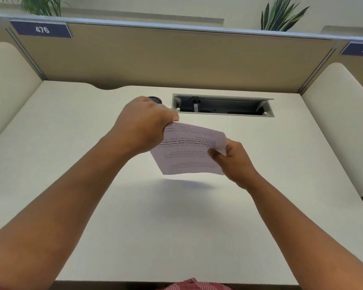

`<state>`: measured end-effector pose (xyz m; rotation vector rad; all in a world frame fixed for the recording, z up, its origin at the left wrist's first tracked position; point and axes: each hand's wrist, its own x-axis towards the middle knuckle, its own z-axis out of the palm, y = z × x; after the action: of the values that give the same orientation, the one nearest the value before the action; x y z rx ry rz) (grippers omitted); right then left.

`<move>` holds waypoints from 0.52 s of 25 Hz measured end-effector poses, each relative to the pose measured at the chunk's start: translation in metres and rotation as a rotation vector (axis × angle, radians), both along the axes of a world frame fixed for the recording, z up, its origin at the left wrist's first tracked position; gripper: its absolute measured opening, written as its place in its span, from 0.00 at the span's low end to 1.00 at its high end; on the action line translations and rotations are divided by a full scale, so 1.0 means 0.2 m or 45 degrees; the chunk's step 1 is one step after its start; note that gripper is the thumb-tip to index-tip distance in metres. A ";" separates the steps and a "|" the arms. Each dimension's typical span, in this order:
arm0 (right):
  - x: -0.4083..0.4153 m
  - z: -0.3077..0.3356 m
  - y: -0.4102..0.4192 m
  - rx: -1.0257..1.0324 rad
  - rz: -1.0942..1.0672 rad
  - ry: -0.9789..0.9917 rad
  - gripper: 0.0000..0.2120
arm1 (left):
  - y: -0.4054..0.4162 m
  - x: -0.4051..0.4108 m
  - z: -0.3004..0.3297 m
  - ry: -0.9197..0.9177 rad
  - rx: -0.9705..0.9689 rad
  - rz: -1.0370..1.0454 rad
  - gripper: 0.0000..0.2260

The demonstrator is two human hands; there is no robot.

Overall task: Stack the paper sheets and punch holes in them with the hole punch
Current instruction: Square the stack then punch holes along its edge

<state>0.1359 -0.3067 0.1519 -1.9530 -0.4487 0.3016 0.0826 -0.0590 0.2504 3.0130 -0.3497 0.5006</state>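
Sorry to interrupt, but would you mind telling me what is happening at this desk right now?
A person is holding a small stack of printed paper sheets in the air above the white desk. The left hand grips the far left corner and the right hand pinches the right edge. The sheets cast a shadow on the desk, so they are not resting on it. No hole punch is in view. An open cable tray sits behind the sheets.

Table (176, 237): white top, notched back edge, bounded by tan partition panels.
Cable box (222, 105): recessed in the table near the back, lid open, dark inside.
Round mesh item (156, 99): dark, left of the cable box, partly hidden.
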 end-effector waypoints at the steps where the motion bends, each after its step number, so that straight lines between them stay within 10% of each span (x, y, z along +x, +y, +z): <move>1: -0.01 -0.01 -0.01 0.022 -0.010 0.041 0.22 | 0.00 0.00 -0.04 -0.117 0.001 -0.024 0.09; 4: -0.02 -0.06 -0.04 0.139 -0.059 0.111 0.25 | 0.01 -0.03 -0.21 -0.457 -0.265 0.303 0.30; 7: -0.02 -0.08 -0.07 0.309 -0.083 0.164 0.25 | 0.05 -0.06 -0.41 -0.034 -1.259 0.479 0.51; 10: -0.03 -0.09 -0.09 0.365 -0.051 0.207 0.23 | 0.07 -0.09 -0.61 0.510 -1.669 0.217 0.38; 13: -0.04 -0.11 -0.09 0.379 -0.051 0.215 0.22 | 0.02 -0.11 -0.73 0.463 -1.785 0.196 0.14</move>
<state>0.1289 -0.3241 0.1290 -1.6297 -0.3238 0.3502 0.0597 -0.0550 0.1048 1.6844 0.2124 0.0766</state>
